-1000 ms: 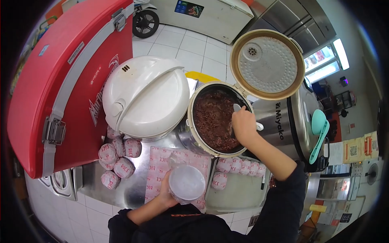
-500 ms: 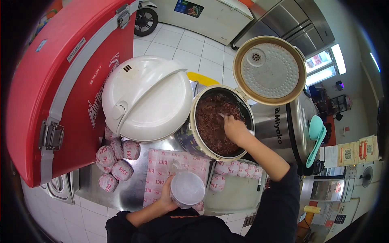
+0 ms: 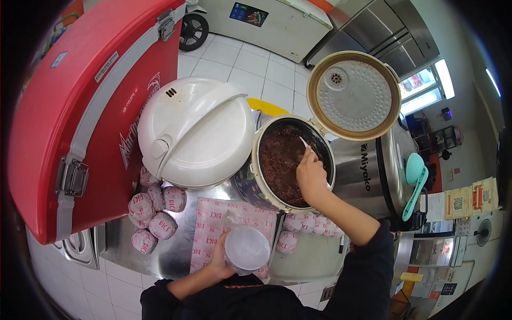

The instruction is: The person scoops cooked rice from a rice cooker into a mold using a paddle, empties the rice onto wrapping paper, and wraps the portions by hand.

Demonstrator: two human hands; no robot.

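Note:
My right hand [image 3: 312, 178] is closed around a white utensil [image 3: 304, 142], likely a rice paddle, inside an open rice cooker [image 3: 256, 178]. Dark reddish-brown rice [image 3: 280, 160] fills much of the pot; the utensil's lower end is hidden. My left hand [image 3: 220, 260] is wrapped round a whitish round cup [image 3: 247, 249] with clear plastic about it. That cup is held over pink-and-white wrapping papers [image 3: 209, 221] printed RICE, which lie on the metal table [image 3: 178, 250].
Wrapped rice parcels [image 3: 162, 225] sit at left, with more parcels [image 3: 287, 241] in a tray [image 3: 298, 264] at right. Around the cooker stand a closed white-lidded cooker [image 3: 197, 130], a red cooler box [image 3: 101, 117] and a steel Miyako cooker [image 3: 357, 170]. The open lid [image 3: 357, 101] tilts back.
My right hand has turned at the wrist inside the pot, and more of the white utensil shows above the rice. My left hand keeps the cup in nearly the same place.

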